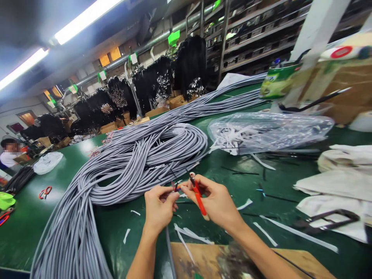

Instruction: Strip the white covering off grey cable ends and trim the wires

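My left hand (158, 205) pinches the end of a grey cable (169, 248), which hangs down below it toward the table's front. Thin coloured wires (175, 186) fan out above those fingers. In my right hand (217, 201) sits a pair of small red-handled pliers (199, 199), tilted with the dark head up. The right thumb and fingertips also reach the wire ends, close to the left fingers. Just beyond both hands lies a large looped bundle of grey cables (122, 186).
White strips (188, 232) litter the green table (133, 255). On the right are a clear plastic bag (290, 130), dark pliers (328, 219), white cloth gloves (334, 182) and a green container (279, 81). Red-handled scissors (45, 192) lie left. Far left, a person (10, 155).
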A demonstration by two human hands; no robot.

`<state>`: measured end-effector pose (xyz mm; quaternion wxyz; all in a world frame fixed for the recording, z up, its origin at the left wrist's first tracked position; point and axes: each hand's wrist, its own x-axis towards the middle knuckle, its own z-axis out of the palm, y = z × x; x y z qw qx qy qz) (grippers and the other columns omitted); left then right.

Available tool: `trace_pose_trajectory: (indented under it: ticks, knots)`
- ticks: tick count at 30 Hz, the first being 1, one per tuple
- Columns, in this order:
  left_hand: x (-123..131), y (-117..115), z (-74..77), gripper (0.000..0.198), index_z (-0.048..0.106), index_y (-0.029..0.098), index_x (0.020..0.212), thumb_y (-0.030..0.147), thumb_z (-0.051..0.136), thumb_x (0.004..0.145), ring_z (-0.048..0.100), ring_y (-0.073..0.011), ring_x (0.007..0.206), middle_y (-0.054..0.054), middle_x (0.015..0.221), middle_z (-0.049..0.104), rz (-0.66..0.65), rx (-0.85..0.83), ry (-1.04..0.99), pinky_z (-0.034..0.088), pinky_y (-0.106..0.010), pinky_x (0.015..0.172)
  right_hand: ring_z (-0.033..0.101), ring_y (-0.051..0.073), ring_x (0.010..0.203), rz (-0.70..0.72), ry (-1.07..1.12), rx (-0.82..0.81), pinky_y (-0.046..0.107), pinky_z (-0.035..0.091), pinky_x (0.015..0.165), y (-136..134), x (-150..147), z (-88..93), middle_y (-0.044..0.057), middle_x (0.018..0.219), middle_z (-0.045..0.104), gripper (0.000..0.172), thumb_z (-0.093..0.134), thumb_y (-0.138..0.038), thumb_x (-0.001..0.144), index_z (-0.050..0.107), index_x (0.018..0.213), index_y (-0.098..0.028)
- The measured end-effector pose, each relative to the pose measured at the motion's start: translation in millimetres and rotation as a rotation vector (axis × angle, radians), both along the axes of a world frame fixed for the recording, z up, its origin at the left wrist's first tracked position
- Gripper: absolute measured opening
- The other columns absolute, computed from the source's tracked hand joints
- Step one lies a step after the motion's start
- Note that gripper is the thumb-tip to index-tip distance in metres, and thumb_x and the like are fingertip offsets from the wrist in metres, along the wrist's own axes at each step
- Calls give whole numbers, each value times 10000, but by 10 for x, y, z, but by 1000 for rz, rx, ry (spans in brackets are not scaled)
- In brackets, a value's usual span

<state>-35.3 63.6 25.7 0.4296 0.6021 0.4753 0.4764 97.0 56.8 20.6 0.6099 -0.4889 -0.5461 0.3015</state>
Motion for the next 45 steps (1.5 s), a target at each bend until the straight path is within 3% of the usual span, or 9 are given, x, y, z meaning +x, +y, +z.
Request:
trace_pose_trajectory:
  ticks: [5, 12, 16, 25, 33, 38, 45]
  knots:
    - [39, -11, 25, 386, 662, 96, 811, 410, 715, 593, 390, -48, 318, 60, 433, 451, -24, -124, -184, 269, -165, 329, 435, 114, 488, 64, 30, -38, 242, 404, 492, 5, -3, -10, -23, 509, 478, 339, 626, -475, 629, 430, 544, -211]
    - [50, -6, -10, 342, 626, 99, 659, 430, 701, 611, 286, -14, 353, 54, 453, 432, 111, -56, -199, 180, -154, 335, 397, 97, 498, 131, -65, -38, 226, 371, 495, 9, -37, -46, -33, 530, 440, 185, 547, -327, 643, 452, 558, -192]
    - [60, -14, -23, 367, 585, 116, 657, 470, 676, 628, 287, -14, 338, 52, 467, 444, 129, -68, -217, 186, -157, 329, 402, 99, 504, 121, -86, -44, 227, 373, 500, 13, -35, -49, -32, 534, 430, 177, 527, -322, 638, 438, 554, -195]
    - [-1, 9, -8, 351, 525, 144, 681, 475, 641, 674, 329, -24, 317, 72, 469, 412, 10, -81, -108, 217, -153, 325, 491, 133, 572, 157, -75, -42, 257, 428, 569, 10, -23, -56, 16, 621, 552, 297, 587, -444, 656, 445, 572, -197]
    - [12, -1, -42, 274, 548, 140, 718, 410, 595, 721, 349, -35, 345, 56, 519, 420, -8, -33, 30, 232, -170, 344, 434, 109, 483, 59, -69, -55, 238, 394, 494, -19, -49, 23, -12, 517, 484, 398, 603, -563, 618, 486, 550, -188]
    - [19, -6, -44, 229, 550, 144, 730, 371, 584, 731, 362, -41, 368, 55, 513, 426, -1, -15, 65, 252, -164, 354, 380, 91, 458, 17, -88, -75, 226, 355, 463, -22, -33, 24, -30, 479, 437, 400, 601, -557, 610, 483, 527, -185]
    - [14, 4, -21, 308, 534, 148, 726, 439, 628, 692, 376, -33, 333, 61, 507, 448, -23, -76, -30, 261, -155, 324, 443, 101, 495, 76, 32, -116, 226, 379, 498, -6, -27, -6, -28, 510, 494, 361, 666, -505, 567, 502, 542, -185]
